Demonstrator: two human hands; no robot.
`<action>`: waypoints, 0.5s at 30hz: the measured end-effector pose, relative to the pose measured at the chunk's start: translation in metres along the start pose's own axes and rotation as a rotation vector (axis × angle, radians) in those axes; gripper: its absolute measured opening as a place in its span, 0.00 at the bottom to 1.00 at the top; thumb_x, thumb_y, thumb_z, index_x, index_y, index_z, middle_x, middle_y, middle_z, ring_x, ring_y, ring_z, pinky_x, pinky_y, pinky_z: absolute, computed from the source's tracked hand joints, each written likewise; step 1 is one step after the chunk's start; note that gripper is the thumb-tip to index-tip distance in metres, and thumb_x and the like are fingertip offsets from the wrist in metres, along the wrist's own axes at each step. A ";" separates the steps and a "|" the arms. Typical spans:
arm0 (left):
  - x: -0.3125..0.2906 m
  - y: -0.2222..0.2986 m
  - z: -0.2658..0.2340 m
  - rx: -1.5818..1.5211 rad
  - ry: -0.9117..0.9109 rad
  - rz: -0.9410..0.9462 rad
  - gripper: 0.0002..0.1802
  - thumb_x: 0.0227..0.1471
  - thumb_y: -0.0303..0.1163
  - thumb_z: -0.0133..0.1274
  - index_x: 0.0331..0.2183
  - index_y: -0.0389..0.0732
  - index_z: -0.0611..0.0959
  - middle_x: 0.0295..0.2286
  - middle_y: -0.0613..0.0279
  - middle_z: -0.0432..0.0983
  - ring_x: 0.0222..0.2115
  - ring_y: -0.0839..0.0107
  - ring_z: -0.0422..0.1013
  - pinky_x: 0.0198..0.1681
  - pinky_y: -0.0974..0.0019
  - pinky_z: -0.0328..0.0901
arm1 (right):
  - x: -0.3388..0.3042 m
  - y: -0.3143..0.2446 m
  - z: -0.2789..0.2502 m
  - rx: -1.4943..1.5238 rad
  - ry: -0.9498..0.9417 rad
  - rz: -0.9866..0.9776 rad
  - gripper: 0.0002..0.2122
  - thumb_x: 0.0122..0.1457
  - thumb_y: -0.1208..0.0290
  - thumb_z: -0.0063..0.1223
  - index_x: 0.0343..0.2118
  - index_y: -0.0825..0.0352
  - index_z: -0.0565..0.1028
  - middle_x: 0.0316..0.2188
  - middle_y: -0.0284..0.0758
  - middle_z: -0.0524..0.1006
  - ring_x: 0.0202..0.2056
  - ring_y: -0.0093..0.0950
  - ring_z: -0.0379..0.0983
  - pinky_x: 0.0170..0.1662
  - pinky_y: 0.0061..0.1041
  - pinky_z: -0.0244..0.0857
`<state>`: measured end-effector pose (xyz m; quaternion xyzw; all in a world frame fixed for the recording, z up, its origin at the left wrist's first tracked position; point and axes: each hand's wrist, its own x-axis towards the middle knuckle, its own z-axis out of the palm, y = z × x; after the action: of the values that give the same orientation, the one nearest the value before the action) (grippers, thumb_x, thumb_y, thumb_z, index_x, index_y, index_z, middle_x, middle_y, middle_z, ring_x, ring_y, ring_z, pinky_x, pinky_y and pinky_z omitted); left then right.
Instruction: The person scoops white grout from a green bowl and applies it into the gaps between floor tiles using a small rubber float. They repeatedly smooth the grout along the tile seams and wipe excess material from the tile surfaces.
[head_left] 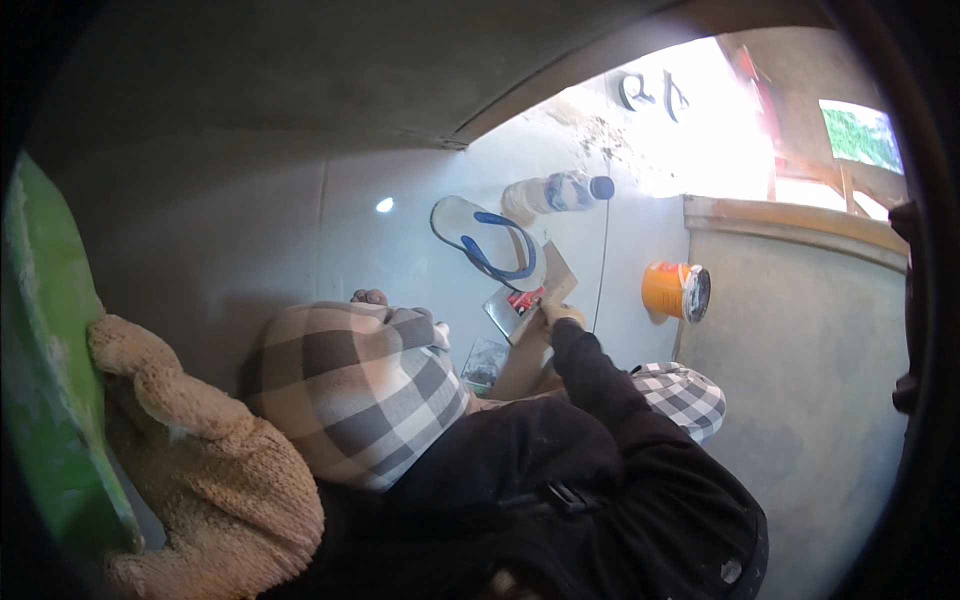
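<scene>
A tan knitted glove covers my left hand, whose closed fingers grip the edge of a large green board with pale smears. The board runs off the left rim. Farther off, my right hand, also in a pale glove, is closed at a flat rectangular trowel with a red part on it. Its fingers partly hide the tool. A blue-strapped white flip-flop lies just beyond the trowel. On this side of the tool sits a small clear square piece with whitish marks.
A clear bottle with a dark blue cap lies beyond the flip-flop. To the right stands an orange tub with a dark top, near a grey wall. My checked-cloth knees rise between the hands. A wooden-edged panel hangs overhead.
</scene>
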<state>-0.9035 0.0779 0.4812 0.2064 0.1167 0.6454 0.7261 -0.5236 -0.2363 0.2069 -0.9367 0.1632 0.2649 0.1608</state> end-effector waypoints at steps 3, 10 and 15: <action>0.011 -0.019 0.010 -0.004 -0.022 -0.037 0.49 0.45 0.34 0.71 0.62 0.34 0.62 0.58 0.43 0.60 0.59 0.56 0.63 0.57 0.61 0.70 | 0.013 -0.002 0.029 -0.163 0.287 -0.060 0.31 0.47 0.40 0.57 0.41 0.68 0.83 0.40 0.53 0.81 0.48 0.47 0.78 0.51 0.37 0.69; 0.015 -0.031 0.030 -0.015 -0.043 -0.062 0.49 0.45 0.33 0.71 0.62 0.35 0.62 0.60 0.43 0.58 0.60 0.56 0.61 0.58 0.61 0.70 | 0.031 -0.061 -0.052 0.090 -0.075 -0.361 0.23 0.46 0.54 0.64 0.35 0.72 0.81 0.31 0.41 0.83 0.34 0.30 0.79 0.40 0.31 0.73; 0.018 -0.025 0.025 0.014 -0.017 -0.078 0.48 0.47 0.31 0.68 0.63 0.35 0.58 0.61 0.43 0.56 0.61 0.55 0.60 0.58 0.60 0.70 | -0.026 -0.097 -0.170 -0.210 -0.046 -0.730 0.16 0.52 0.70 0.59 0.44 0.69 0.75 0.37 0.40 0.82 0.37 0.29 0.79 0.42 0.31 0.73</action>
<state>-0.8682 0.0897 0.4937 0.2123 0.1231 0.6142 0.7500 -0.4313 -0.2097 0.3792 -0.9384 -0.2130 0.2264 0.1512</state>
